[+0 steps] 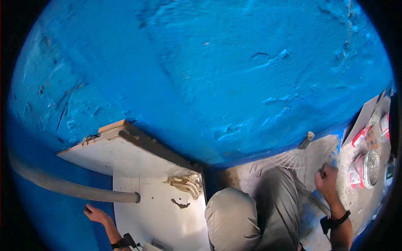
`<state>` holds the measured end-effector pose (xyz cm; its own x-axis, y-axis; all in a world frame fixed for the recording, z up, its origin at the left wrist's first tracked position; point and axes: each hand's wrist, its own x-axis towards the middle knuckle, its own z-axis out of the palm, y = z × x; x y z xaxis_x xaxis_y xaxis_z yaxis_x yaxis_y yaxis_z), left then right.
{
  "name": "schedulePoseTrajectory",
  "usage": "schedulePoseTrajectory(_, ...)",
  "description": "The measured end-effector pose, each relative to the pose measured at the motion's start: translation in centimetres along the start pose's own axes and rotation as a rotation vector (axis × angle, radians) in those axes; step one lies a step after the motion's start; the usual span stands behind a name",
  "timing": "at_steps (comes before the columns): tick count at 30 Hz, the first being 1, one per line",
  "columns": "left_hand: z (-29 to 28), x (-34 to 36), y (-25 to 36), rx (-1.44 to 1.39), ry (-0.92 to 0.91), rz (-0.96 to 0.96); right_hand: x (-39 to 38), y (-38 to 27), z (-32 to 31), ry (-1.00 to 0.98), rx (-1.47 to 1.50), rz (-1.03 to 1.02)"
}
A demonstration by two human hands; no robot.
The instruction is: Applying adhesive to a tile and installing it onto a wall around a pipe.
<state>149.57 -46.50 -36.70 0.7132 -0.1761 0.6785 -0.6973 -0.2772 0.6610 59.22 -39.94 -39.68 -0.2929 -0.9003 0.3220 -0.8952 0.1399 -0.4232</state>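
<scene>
My left hand [96, 214], at the lower left, has its fingers curled in just below a grey pipe [79, 190]. A gap shows between that hand and the pipe, and whatever its fingers may hold is hidden. Beyond it lies a white panel [163, 221] with brown paste [186, 185] smeared on it. On the right, my right hand [326, 180] is closed in a fist above the pale floor. A small dark spot shows at its fingers, too small to name. Nearest to it is a fan-shaped wire rake [298, 157], its handle passing beside my knee.
A rough blue wall [201, 83] fills the view ahead. From it juts a white-faced ledge [104, 152] with a dark, ragged edge. My bent knees [232, 217] are in the middle. Red-and-white buckets [364, 170] and a leaning board [361, 121] stand at the far right.
</scene>
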Motion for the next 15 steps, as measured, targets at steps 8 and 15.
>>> schedulePoseTrajectory(8, -3.6, 1.6, 12.0, -0.085, -0.124, 0.412, -10.8, 14.3, 5.8, -0.263, -0.117, 0.340)
schedulePoseTrajectory(15, -2.2, -14.5, 15.6, -0.121, -0.184, -0.038, -11.4, 15.6, 7.7, -0.515, -0.145, 0.442)
